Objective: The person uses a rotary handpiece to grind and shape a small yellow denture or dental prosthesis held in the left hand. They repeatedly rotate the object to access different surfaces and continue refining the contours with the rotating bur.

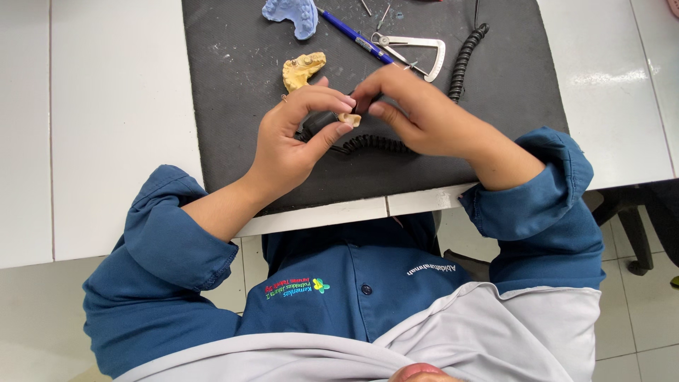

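My left hand and my right hand meet fingertip to fingertip over a black mat. Between them sits a small cream plaster piece, pinched at my left thumb tip. My right fingers grip a black handpiece, whose dark body runs under my left fingers. Its black coiled cord loops below my hands and climbs towards the far right of the mat. A yellow plaster dental cast lies just beyond my left hand.
A blue dental cast, a blue pen and a metal caliper gauge lie at the mat's far edge. The mat rests on a white tiled bench. A black chair leg stands at the right.
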